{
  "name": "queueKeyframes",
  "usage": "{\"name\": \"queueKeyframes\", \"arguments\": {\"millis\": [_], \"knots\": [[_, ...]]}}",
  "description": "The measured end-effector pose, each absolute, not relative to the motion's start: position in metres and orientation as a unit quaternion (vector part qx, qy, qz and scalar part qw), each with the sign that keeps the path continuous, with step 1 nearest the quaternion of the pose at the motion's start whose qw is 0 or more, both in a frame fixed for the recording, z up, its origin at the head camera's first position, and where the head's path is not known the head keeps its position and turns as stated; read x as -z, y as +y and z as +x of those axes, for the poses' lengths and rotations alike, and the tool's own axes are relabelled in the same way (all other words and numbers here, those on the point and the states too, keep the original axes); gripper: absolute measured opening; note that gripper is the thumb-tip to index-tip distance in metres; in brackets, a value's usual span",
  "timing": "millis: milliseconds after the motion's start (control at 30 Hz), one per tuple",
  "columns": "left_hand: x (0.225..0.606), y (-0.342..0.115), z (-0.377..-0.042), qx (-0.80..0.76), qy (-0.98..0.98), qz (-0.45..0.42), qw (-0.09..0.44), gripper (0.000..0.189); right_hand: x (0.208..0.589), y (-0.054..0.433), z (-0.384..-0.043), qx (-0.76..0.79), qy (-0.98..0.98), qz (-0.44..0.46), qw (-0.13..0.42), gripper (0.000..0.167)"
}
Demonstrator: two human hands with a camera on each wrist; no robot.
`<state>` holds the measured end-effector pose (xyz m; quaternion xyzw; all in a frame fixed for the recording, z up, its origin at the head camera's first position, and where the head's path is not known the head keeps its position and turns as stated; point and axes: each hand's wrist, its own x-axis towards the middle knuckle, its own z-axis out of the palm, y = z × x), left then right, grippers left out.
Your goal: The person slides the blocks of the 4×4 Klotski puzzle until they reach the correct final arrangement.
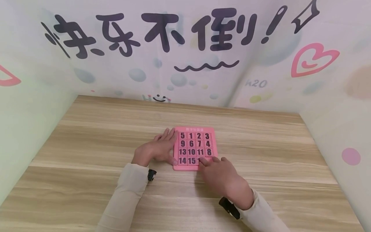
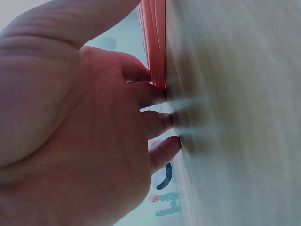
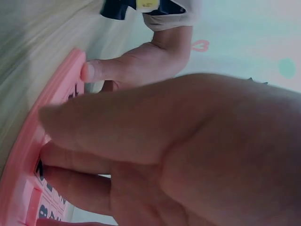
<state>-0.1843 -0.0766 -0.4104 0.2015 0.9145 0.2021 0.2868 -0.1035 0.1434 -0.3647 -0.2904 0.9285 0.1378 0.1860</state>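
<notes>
A pink number sliding puzzle (image 1: 195,147) lies flat on the wooden table. Its top row of tiles reads 5, 1, 2, 3. My left hand (image 1: 157,147) rests along its left side, thumb at the near left corner, fingers spread by the upper left edge. In the left wrist view, the fingertips of that hand (image 2: 94,127) touch the tabletop and the pink frame (image 2: 156,42). My right hand (image 1: 221,175) presses its fingertips on the near right part of the puzzle, partly covering a bottom-row tile that starts with 1. The right wrist view shows its fingers (image 3: 77,157) fairly straight over the tiles.
The wood-grain table (image 1: 261,141) spreads around the puzzle. A white printed backdrop (image 1: 200,83) with large dark characters stands behind, and pale side walls (image 1: 333,129) flank the table. Black bands (image 1: 229,207) sit on both wrists.
</notes>
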Motion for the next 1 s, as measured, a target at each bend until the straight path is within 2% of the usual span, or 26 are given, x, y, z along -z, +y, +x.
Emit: {"name": "queueKeyframes", "arguments": {"millis": [300, 733, 1000], "knots": [[0.409, -0.077, -0.185, -0.203, 0.913, 0.201, 0.29, 0.114, 0.366, 0.143, -0.104, -0.148, 0.929, -0.269, 0.205, 0.046], [0.409, -0.077, -0.183, -0.209, 0.913, 0.196, 0.291, 0.115, 0.364, 0.149, -0.108, -0.151, 0.934, -0.264, 0.186, 0.045], [0.41, -0.076, -0.184, -0.203, 0.914, 0.196, 0.29, 0.114, 0.362, 0.153, -0.11, -0.146, 0.937, -0.251, 0.196, 0.044]]}}
